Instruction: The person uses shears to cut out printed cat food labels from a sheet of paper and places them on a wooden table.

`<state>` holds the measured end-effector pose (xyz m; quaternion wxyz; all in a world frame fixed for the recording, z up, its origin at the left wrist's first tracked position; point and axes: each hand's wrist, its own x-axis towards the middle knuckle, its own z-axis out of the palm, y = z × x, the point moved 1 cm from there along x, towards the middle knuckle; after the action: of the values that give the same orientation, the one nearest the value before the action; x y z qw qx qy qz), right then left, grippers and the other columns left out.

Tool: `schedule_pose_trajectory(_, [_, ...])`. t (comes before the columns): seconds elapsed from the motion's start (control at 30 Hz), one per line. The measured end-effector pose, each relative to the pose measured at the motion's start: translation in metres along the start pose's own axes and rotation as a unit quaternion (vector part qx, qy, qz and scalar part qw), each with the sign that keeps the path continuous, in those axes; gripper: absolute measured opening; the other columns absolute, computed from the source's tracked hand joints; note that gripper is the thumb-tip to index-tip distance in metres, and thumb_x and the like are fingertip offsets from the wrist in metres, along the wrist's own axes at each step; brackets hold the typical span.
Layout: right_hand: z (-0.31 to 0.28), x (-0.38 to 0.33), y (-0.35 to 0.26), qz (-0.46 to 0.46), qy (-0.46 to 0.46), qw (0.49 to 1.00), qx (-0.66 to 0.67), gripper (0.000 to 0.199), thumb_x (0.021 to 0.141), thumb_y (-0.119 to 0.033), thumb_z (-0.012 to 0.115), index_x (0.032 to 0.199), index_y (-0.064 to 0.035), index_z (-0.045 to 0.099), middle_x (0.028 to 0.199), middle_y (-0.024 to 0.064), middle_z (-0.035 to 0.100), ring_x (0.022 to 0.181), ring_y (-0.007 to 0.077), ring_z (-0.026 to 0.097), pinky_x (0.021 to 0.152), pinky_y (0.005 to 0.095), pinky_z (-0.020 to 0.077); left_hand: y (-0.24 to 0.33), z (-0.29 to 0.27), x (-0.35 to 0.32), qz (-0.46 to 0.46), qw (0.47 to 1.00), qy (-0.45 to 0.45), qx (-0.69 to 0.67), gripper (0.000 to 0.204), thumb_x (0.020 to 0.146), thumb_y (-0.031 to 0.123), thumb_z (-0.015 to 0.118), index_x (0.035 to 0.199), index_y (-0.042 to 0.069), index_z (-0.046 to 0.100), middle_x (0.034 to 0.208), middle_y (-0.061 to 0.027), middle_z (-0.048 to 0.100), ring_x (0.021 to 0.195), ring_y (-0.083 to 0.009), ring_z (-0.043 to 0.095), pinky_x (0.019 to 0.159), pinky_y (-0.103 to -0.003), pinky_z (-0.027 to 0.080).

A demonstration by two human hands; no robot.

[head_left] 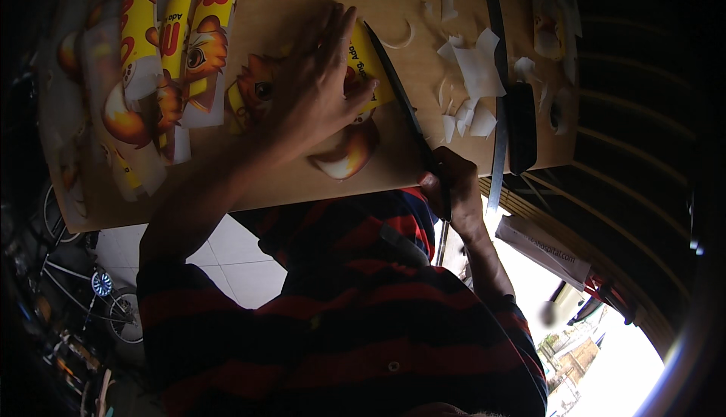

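Note:
My left hand [321,84] lies flat with its fingers stretched out, pressing on a printed cutout [368,62] on the table. The cutout has a yellow panel and an orange fox-like cartoon with a white-tipped tail [344,152]; my hand and forearm cover part of it. In my right hand [456,182], at the table's near edge, is a long dark blade [397,88]. It slants away to the upper left, running close beside the cutout's right side. My fingers hide its handle, so I cannot tell whether it belongs to a knife or scissors.
Similar printed cutouts [181,46] lie piled, some curled, at the left of the brown table [287,179]. White scraps [476,69] are scattered on the right. A dark metal strip [495,9] and a black block [522,130] lie beyond them. A bicycle [102,285] stands lower left.

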<state>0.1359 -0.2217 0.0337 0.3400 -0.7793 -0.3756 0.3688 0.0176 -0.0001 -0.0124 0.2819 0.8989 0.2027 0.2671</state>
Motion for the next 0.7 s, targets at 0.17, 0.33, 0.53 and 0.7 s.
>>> schedule_pose_trajectory(0.17, [-0.0014, 0.0005, -0.0007, -0.001, 0.0, 1.0, -0.004, 0.068, 0.083, -0.063, 0.065, 0.084, 0.0042, 0.057, 0.061, 0.0041, 0.052, 0.059, 0.0083, 0.045, 0.05, 0.0283, 0.0358, 0.0003, -0.0008, 0.0, 0.003, 1.0, 0.004, 0.002, 0.082, 0.079, 0.023, 0.074, 0.141, -0.009, 0.032, 0.139, -0.0323, 0.042, 0.129, -0.0457, 0.043, 0.107, -0.048, 0.038])
schedule_pose_trajectory(0.33, [-0.007, 0.0026, -0.009, 0.044, -0.029, 0.999, -0.012, 0.051, 0.079, -0.043, 0.075, 0.089, 0.0047, 0.061, 0.067, 0.0103, 0.059, 0.063, 0.0148, 0.054, 0.059, 0.0326, 0.0432, 0.0001, -0.0009, -0.0004, -0.002, 1.0, 0.003, 0.004, 0.082, 0.079, 0.023, 0.074, 0.141, -0.009, 0.032, 0.139, -0.0321, 0.042, 0.129, -0.0453, 0.043, 0.107, -0.048, 0.038])
schedule_pose_trajectory(0.53, [-0.004, 0.0077, -0.0069, -0.014, -0.013, 1.0, -0.021, 0.064, 0.084, -0.06, 0.066, 0.086, 0.0033, 0.058, 0.061, 0.0051, 0.052, 0.058, 0.0089, 0.045, 0.051, 0.0291, 0.0371, 0.0007, -0.0026, 0.0001, 0.001, 1.0, 0.006, 0.008, 0.082, 0.078, 0.023, 0.074, 0.141, -0.009, 0.032, 0.138, -0.032, 0.043, 0.129, -0.0446, 0.043, 0.107, -0.047, 0.039])
schedule_pose_trajectory(0.7, [-0.0029, 0.0063, -0.0032, -0.021, -0.005, 1.0, 0.004, 0.06, 0.085, -0.055, 0.067, 0.087, 0.0036, 0.058, 0.061, 0.006, 0.053, 0.058, 0.0088, 0.045, 0.052, 0.029, 0.0384, 0.0017, -0.0012, 0.0008, -0.003, 1.0, 0.003, 0.004, 0.082, 0.078, 0.023, 0.075, 0.141, -0.009, 0.032, 0.138, -0.0322, 0.044, 0.129, -0.0444, 0.043, 0.106, -0.047, 0.039])
